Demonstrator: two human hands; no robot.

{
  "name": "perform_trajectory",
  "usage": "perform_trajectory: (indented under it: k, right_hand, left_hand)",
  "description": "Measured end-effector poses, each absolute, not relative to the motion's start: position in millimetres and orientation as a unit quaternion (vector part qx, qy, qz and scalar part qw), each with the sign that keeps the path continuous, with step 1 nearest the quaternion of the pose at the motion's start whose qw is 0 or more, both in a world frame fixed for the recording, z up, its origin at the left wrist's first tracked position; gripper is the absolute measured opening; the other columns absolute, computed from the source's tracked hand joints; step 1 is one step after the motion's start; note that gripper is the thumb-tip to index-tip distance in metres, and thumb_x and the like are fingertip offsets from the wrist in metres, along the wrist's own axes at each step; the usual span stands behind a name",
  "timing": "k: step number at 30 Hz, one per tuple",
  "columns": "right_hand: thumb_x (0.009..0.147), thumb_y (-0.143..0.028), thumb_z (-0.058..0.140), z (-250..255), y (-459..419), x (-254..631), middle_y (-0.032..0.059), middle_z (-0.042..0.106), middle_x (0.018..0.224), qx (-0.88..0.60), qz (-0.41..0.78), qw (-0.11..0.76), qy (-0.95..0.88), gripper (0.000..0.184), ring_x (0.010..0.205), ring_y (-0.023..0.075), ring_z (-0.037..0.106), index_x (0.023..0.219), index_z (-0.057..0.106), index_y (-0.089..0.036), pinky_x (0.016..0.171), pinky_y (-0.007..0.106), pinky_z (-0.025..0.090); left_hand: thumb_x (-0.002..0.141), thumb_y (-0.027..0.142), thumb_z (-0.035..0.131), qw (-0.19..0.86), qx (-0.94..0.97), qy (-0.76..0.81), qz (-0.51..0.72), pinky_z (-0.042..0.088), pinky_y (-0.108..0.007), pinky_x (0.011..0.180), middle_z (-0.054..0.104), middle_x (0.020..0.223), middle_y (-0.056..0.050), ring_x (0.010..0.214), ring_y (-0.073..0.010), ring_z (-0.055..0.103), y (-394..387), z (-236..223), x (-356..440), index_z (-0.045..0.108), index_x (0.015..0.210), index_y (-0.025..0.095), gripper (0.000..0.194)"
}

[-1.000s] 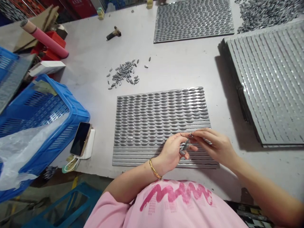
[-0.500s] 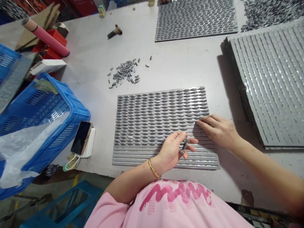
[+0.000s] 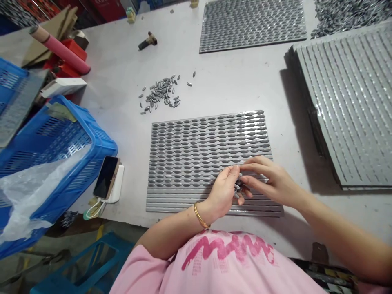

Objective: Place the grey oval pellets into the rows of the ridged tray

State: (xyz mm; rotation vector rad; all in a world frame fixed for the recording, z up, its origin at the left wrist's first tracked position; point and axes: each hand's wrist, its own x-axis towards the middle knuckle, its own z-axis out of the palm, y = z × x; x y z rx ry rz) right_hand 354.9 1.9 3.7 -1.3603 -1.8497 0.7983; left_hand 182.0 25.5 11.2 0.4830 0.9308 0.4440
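Note:
A grey grooved tray (image 3: 190,196) lies on the table in front of me, most of its rows filled with small grey oval pieces. My left hand (image 3: 223,194), with a gold bangle on the wrist, is cupped over the tray's lower rows and closed on a few grey oval pieces (image 3: 237,188). My right hand (image 3: 269,181) reaches in from the right, its fingertips pinching at the pieces in my left hand. A loose heap of the same grey pieces (image 3: 161,94) lies on the table beyond the tray.
A blue slotted crate (image 3: 55,143) with a plastic bag stands at the left, a phone (image 3: 105,183) leaning beside it. A second filled tray (image 3: 251,24) lies at the back, a stack of trays (image 3: 352,102) at the right. A pink roll (image 3: 58,49) lies back left.
My right hand went out to the tray's right side half a second ago and has come back to my left hand's fingers. My left hand stayed in place.

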Motion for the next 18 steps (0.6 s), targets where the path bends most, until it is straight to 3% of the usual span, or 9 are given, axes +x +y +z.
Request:
perform_trajectory:
  k: [5, 8, 12, 15, 18]
  right_hand:
    - [0.096, -0.030, 0.057, 8.9, 2.7, 347.7, 0.0029, 0.069, 0.088, -0.546, 0.419, 0.362, -0.629, 0.016, 0.074, 0.0147, 0.065, 0.102, 0.072, -0.025, 0.064, 0.028, 0.054]
    - [0.094, -0.028, 0.061, 5.9, -1.0, 354.8, 0.0037, 0.070, 0.087, -0.574, 0.326, 0.387, -0.644, 0.013, 0.076, 0.0165, 0.066, 0.104, 0.069, -0.025, 0.063, 0.029, 0.054]
    - [0.093, -0.022, 0.061, 1.7, -10.3, 359.1, 0.0071, 0.073, 0.094, -0.572, 0.139, 0.346, -0.730, 0.013, 0.084, 0.0207, 0.069, 0.103, 0.069, -0.024, 0.073, 0.035, 0.056]
    - [0.094, -0.019, 0.060, -0.6, -15.8, 357.5, 0.0078, 0.075, 0.104, -0.541, 0.125, 0.335, -0.761, 0.019, 0.094, 0.0223, 0.071, 0.110, 0.068, -0.024, 0.084, 0.038, 0.058]
    - [0.095, -0.017, 0.059, -3.2, -20.0, 356.7, 0.0063, 0.075, 0.104, -0.517, 0.166, 0.362, -0.758, 0.017, 0.091, 0.0194, 0.072, 0.109, 0.065, -0.025, 0.079, 0.032, 0.060]
  left_hand:
    - [0.087, 0.061, 0.059, 0.838, 0.243, 0.442, 0.209, 0.033, -0.016, 0.033, 0.060, 0.088, -0.002, 0.052, -0.0089, 0.059, 27.0, 12.7, 184.0, 0.054, 0.105, 0.020, 0.045]
    - [0.084, 0.057, 0.066, 0.834, 0.225, 0.457, 0.215, 0.030, -0.013, 0.034, 0.059, 0.084, 0.000, 0.054, -0.0064, 0.054, 30.2, 12.9, 182.3, 0.053, 0.098, 0.020, 0.041]
    - [0.080, 0.049, 0.073, 0.826, 0.259, 0.458, 0.203, 0.029, -0.013, 0.034, 0.062, 0.085, -0.001, 0.056, -0.0063, 0.054, 33.2, 11.9, 180.9, 0.056, 0.088, 0.018, 0.036]
    - [0.077, 0.050, 0.074, 0.817, 0.298, 0.455, 0.191, 0.030, -0.015, 0.034, 0.064, 0.084, -0.003, 0.058, -0.0077, 0.056, 33.7, 12.1, 181.2, 0.059, 0.084, 0.016, 0.038]
    - [0.076, 0.050, 0.075, 0.817, 0.330, 0.446, 0.160, 0.032, -0.015, 0.036, 0.064, 0.076, -0.002, 0.053, -0.0068, 0.053, 33.0, 13.4, 180.7, 0.061, 0.084, 0.016, 0.038]
